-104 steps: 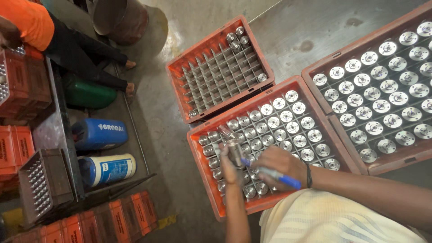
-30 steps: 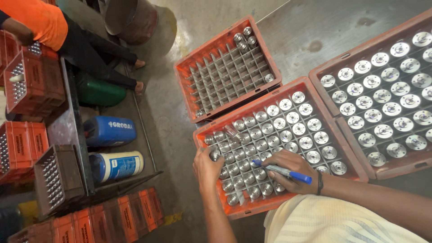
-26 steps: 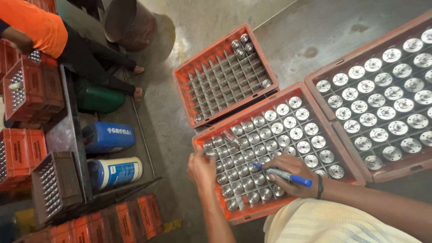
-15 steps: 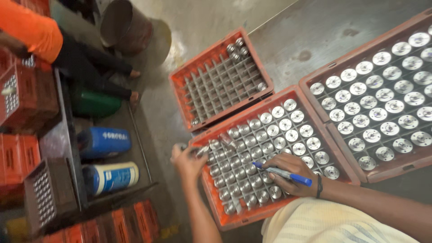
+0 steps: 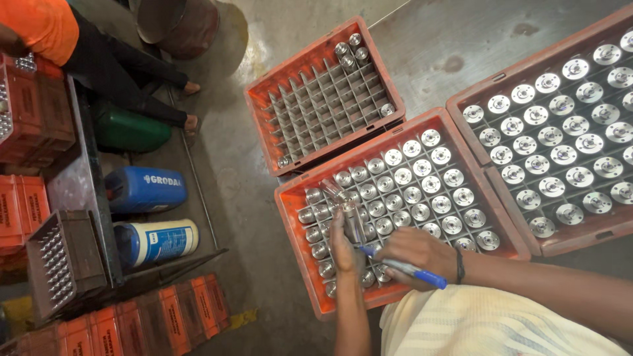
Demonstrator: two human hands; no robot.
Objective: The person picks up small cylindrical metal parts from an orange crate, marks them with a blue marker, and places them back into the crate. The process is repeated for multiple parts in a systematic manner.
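Your left hand (image 5: pixel 343 247) grips a shiny cylindrical metal part (image 5: pixel 351 221) lifted above the near-left cells of the orange plastic divider crate (image 5: pixel 402 198), while your right hand (image 5: pixel 415 254) pinches a blue pen (image 5: pixel 405 267) crosswise, keeping it clear of the cells.

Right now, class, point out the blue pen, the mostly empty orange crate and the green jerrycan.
blue pen (image 5: pixel 412 271), head view, on the middle of its barrel.
mostly empty orange crate (image 5: pixel 264 135), head view, on its left rim.
green jerrycan (image 5: pixel 128 132), head view, on its side wall.
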